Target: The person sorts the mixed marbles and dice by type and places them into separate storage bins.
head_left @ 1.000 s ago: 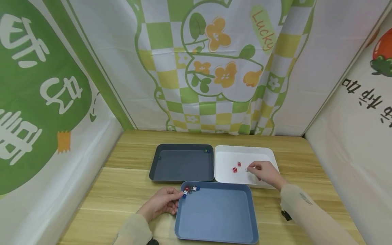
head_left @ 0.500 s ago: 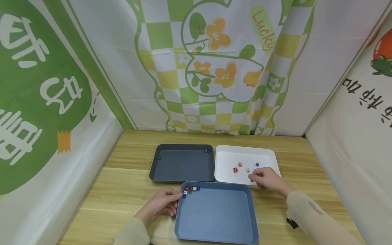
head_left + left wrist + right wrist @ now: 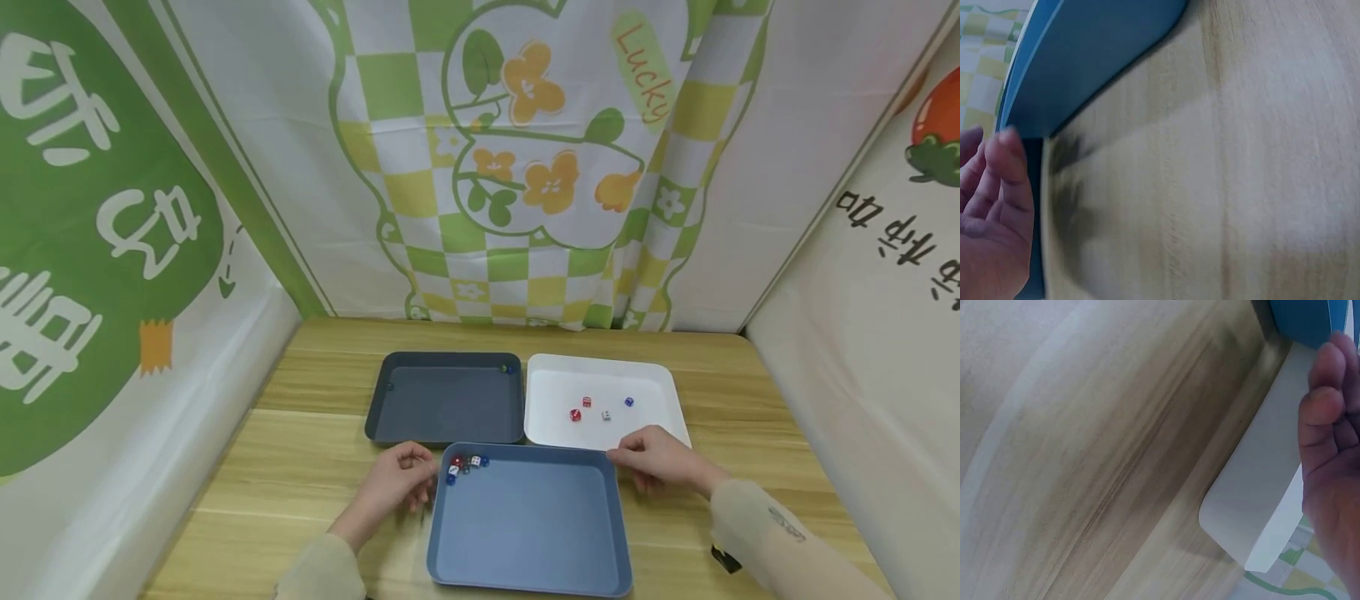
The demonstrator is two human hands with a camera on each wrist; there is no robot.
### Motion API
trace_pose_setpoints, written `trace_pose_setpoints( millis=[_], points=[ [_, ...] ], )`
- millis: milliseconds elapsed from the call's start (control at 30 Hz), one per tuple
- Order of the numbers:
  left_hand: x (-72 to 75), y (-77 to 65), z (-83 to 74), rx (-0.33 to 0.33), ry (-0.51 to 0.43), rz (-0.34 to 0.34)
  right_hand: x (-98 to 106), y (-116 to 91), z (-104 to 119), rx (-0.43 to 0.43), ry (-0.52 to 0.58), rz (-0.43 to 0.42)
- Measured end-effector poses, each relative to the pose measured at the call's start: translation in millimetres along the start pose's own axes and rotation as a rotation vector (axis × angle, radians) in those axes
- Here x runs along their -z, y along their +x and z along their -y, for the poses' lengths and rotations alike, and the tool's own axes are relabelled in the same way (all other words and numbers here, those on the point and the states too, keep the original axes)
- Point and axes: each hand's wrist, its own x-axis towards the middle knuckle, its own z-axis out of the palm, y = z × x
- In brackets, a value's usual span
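My left hand (image 3: 396,483) is beside the left rim of the blue tray (image 3: 532,525), near its far-left corner, fingers loosely bent and holding nothing. Just inside that corner, several small dice (image 3: 453,471) in red, white and blue lie clustered. My right hand (image 3: 663,458) has its fingertips right at the blue tray's far-right corner; the right wrist view shows them loosely bent. Behind it, the white tray (image 3: 652,375) bears two red dice (image 3: 575,415), a white die (image 3: 606,415) and a blue die (image 3: 629,402).
A dark grey tray (image 3: 450,408) stands left of the white one, with a few tiny greenish and blue pieces (image 3: 507,368) near its edges. All three trays sit close together on a wooden table (image 3: 300,467). Behind hangs a checked curtain (image 3: 510,275).
My right hand has let go of the white die, leaving it in the white tray, and moved back toward me to the blue tray's corner. My left hand has shifted slightly away from the blue tray's rim.
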Motion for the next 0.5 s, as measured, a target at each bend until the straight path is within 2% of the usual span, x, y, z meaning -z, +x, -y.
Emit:
trace_pose_setpoints(
  millis=[233, 500],
  points=[
    [-7.9, 0.7, -9.5, -0.1, 0.155, -0.124, -7, -2, -5, 0.007, -0.01, 0.073],
    [-20.2, 1.1, -11.5, -0.206, 0.265, -0.152, -14, -1, -8, -0.017, -0.028, 0.109]
  ],
)
